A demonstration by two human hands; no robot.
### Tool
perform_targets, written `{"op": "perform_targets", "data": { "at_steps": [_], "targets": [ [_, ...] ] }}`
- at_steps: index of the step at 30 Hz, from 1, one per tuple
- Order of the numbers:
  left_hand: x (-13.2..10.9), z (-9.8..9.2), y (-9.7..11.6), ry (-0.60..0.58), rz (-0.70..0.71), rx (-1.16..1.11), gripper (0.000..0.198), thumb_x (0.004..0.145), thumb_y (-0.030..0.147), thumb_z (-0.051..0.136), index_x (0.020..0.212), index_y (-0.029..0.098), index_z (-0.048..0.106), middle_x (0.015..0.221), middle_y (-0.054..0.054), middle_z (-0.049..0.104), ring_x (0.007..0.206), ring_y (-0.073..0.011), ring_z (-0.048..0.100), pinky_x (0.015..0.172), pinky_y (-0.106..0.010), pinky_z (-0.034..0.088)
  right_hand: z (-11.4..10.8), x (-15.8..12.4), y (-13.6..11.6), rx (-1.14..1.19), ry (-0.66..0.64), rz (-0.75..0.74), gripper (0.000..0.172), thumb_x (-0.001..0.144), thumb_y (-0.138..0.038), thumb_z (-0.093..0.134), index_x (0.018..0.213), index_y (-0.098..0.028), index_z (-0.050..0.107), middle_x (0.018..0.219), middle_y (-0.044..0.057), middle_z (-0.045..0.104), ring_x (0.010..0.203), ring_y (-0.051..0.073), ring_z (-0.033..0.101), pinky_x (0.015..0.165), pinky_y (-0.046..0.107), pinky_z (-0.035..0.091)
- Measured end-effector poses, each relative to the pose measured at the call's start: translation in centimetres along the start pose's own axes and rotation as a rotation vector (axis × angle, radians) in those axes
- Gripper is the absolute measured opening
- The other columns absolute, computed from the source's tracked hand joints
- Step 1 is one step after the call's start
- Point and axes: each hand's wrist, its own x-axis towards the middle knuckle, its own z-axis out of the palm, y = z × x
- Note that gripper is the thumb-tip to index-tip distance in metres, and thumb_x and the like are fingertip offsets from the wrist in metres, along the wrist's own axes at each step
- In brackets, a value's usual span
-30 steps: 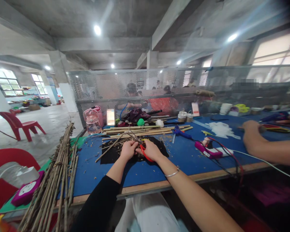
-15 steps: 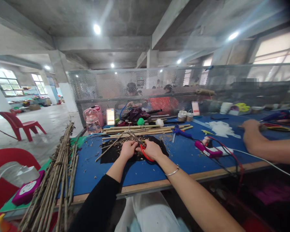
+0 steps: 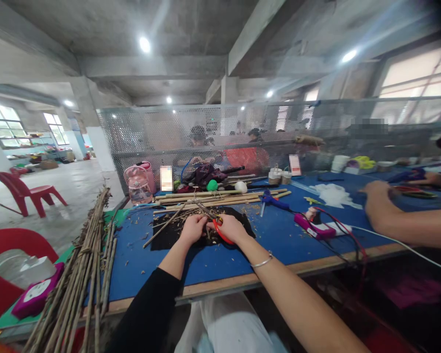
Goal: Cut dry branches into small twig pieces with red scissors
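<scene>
My right hand [image 3: 232, 228] is closed around the red handles of a pair of scissors [image 3: 220, 232]. Their metal blades point forward and to the left. Just left of it, my left hand [image 3: 193, 229] is closed with thumb and fingers pinched together; what it pinches is too small to make out. Both hands are over a black cloth [image 3: 165, 239] strewn with brown scraps and clippings. A thin stick [image 3: 164, 226] lies slanted across the cloth's left side. Behind the cloth, several long pale sticks [image 3: 228, 199] lie crosswise.
At left a bundle of dry stalks [image 3: 90, 260] overhangs the table's edge. A blue glue gun [image 3: 274, 200] and a purple power strip [image 3: 314, 226] with cables lie to the right. A co-worker's arm [image 3: 400, 220] rests farther right. A pink bottle [image 3: 138, 184] stands behind.
The whole view has shifted slightly. My hands stay close together over the cloth with the scissors still held; the co-worker's arm is in nearly the same place.
</scene>
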Motion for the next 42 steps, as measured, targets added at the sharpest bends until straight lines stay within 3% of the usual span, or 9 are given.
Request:
{"op": "perform_targets", "data": {
  "at_steps": [13, 19, 23, 31, 36, 42],
  "targets": [
    [-0.14, 0.04, 0.18, 0.02, 0.014, 0.021, 0.031, 0.078, 0.037, 0.044, 0.071, 0.012, 0.06, 0.056, -0.001, 0.054, 0.044, -0.0084, 0.046, 0.041, -0.019, 0.038, 0.15, 0.05, -0.04, -0.117, 0.076, -0.013, 0.052, 0.069, -0.069, 0.043, 0.083, -0.021, 0.059, 0.083, 0.008, 0.065, 0.078, 0.023, 0.061, 0.061, 0.026, 0.039],
    [-0.42, -0.24, 0.5, 0.011, 0.161, 0.16, 0.03, 0.078, 0.034, 0.044, 0.073, 0.013, 0.064, 0.051, 0.001, 0.051, 0.041, -0.0079, 0.04, 0.043, -0.02, 0.032, 0.15, -0.36, -0.46, -0.076, 0.13, -0.069, 0.054, 0.069, -0.065, 0.048, 0.097, -0.019, 0.053, 0.094, 0.008, 0.062, 0.085, 0.021, 0.059, 0.065, 0.026, 0.039],
    [-0.42, -0.28, 0.44, 0.041, 0.22, 0.211, 0.032, 0.078, 0.035, 0.043, 0.07, 0.013, 0.065, 0.051, 0.001, 0.051, 0.044, -0.0084, 0.04, 0.047, -0.02, 0.032, 0.36, -0.26, -0.32, -0.075, 0.13, -0.077, 0.055, 0.069, -0.068, 0.044, 0.093, -0.019, 0.052, 0.089, 0.008, 0.063, 0.082, 0.022, 0.06, 0.062, 0.026, 0.038],
    [-0.22, 0.0, 0.18, 0.039, 0.1, 0.08, 0.036, 0.077, 0.043, 0.043, 0.068, 0.014, 0.061, 0.05, 0.002, 0.049, 0.04, -0.0082, 0.04, 0.04, -0.02, 0.033, 0.39, 0.06, -0.09, -0.109, 0.096, -0.009, 0.054, 0.068, -0.07, 0.044, 0.088, -0.02, 0.055, 0.085, 0.009, 0.065, 0.081, 0.023, 0.06, 0.063, 0.027, 0.038],
    [-0.29, 0.02, 0.29, 0.088, 0.069, 0.044, 0.028, 0.076, 0.038, 0.045, 0.07, 0.014, 0.058, 0.053, 0.002, 0.049, 0.04, -0.008, 0.042, 0.039, -0.02, 0.036, 0.73, 0.05, -0.11, -0.035, 0.1, -0.092, 0.052, 0.068, -0.064, 0.05, 0.097, -0.02, 0.052, 0.092, 0.007, 0.062, 0.084, 0.021, 0.059, 0.066, 0.026, 0.038],
    [-0.06, -0.16, -0.09, 0.112, 0.109, 0.094, 0.029, 0.077, 0.037, 0.044, 0.072, 0.014, 0.06, 0.053, 0.001, 0.05, 0.04, -0.0079, 0.042, 0.04, -0.019, 0.035, 0.61, 0.05, -0.15, -0.009, 0.135, -0.16, 0.048, 0.068, -0.057, 0.056, 0.093, -0.016, 0.052, 0.094, 0.008, 0.058, 0.087, 0.021, 0.055, 0.068, 0.027, 0.037]
  ]
}}
